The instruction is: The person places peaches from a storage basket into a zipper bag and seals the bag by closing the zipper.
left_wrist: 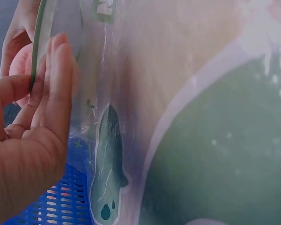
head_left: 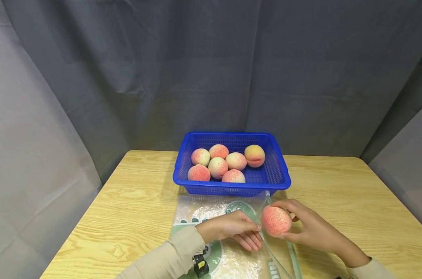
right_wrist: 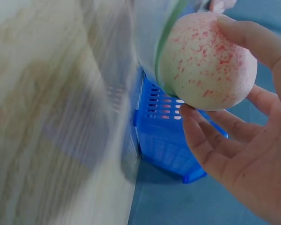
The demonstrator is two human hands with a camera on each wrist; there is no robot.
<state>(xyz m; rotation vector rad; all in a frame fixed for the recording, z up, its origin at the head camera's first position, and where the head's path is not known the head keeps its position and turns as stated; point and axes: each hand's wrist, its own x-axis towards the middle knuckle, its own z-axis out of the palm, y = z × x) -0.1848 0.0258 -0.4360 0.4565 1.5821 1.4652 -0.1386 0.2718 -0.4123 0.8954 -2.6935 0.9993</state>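
Risk at the green edge (left_wrist: pixel 36 44): this border of the clear plastic bag (head_left: pixel 239 257) could slip away, because only the thumb and finger of the left hand (head_left: pixel 235 230) seem to pinch it; then the mouth might collapse.
Risk for the held peach (head_left: pixel 276 221): it is round and rather wide, so it could catch on the border if the mouth is too narrow, or roll off if the right hand (head_left: pixel 310 228) loosens too early.
Risk near the blue basket (head_left: pixel 232 186): the far end of the bag lies close to its near side, so a careless pull toward the far side could make the two rub together.
Place of the held peach: between the right thumb and fingers, to the left of the right palm, and just right of the left fingertips. It is beside the green edge; whether any part is inside the bag, one cannot tell.
Right grasp: thumb and fingers are spread about as wide as the fruit and curve around it.
Left grasp: thumb and finger meet on the border, while the remaining fingers extend rather straight.
Far side: the basket stands on the wooden surface (head_left: pixel 138 201) with seven other peaches (head_left: pixel 218 167) inside.
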